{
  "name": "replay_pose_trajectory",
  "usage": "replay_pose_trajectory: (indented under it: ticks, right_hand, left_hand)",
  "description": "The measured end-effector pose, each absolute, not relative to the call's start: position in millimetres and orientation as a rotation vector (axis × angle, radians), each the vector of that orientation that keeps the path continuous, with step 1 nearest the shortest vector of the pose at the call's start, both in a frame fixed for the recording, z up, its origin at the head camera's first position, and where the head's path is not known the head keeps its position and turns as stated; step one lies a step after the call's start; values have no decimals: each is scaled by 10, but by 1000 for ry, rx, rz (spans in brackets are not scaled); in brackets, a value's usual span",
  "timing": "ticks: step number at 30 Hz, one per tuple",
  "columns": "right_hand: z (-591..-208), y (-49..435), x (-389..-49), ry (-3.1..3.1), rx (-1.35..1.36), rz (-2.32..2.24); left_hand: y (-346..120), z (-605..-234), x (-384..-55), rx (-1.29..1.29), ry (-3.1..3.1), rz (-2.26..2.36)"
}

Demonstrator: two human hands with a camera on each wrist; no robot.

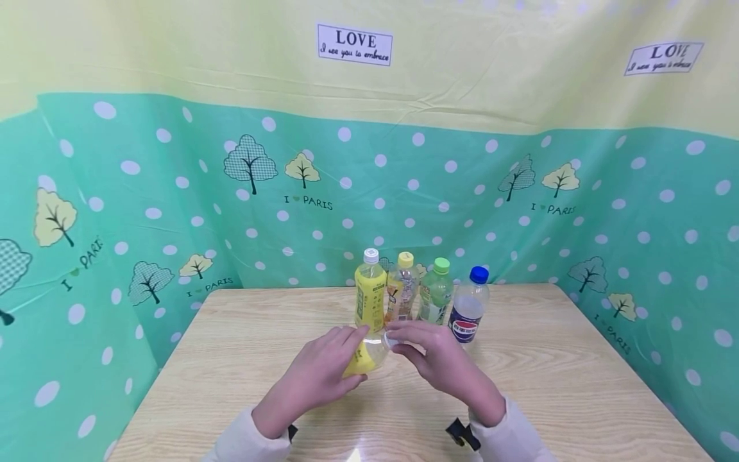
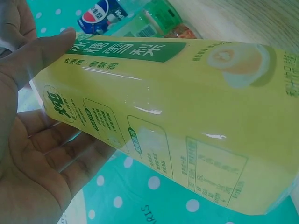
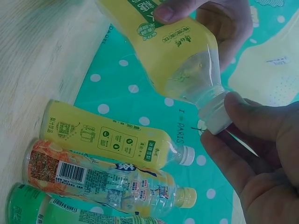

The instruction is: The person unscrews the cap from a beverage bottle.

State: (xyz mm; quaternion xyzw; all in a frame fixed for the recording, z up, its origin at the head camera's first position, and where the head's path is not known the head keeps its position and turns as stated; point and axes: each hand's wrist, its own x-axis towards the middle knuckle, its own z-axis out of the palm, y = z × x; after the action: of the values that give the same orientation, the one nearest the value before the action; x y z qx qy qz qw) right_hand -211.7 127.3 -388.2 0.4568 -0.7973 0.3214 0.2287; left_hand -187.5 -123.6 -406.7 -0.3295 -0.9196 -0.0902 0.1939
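A yellow-labelled drink bottle [image 2: 154, 112] is held tilted above the table, its neck toward the right hand. My left hand [image 1: 323, 366] grips the bottle around its body, thumb on one side and fingers on the other in the left wrist view. With thumb and fingertips, my right hand [image 1: 435, 356] pinches the white cap [image 3: 216, 114] on the neck. Behind the hands stands a second yellow-labelled bottle [image 1: 369, 295] with a white cap. The held bottle is partly hidden by the left hand in the head view.
Beside the second yellow bottle stand a yellow-capped bottle [image 1: 402, 292], a green-capped bottle [image 1: 435, 295] and a blue-capped Pepsi bottle [image 1: 469, 308], in a row. They stand on the wooden table [image 1: 260, 333]. A green and yellow patterned cloth [image 1: 312, 224] hangs behind and at both sides.
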Motion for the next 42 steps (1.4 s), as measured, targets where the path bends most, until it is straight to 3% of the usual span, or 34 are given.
replay_pose_trajectory:
  ticks: [21, 42]
  right_hand:
    - [-3846, 1246, -2073, -2341, 1141, 918]
    - [-3861, 1290, -2095, -2261, 1266, 898]
  left_hand:
    - [-1231, -4057, -1861, -939, -2562, -275]
    - [-1232, -4055, -1862, -945, -2568, -256]
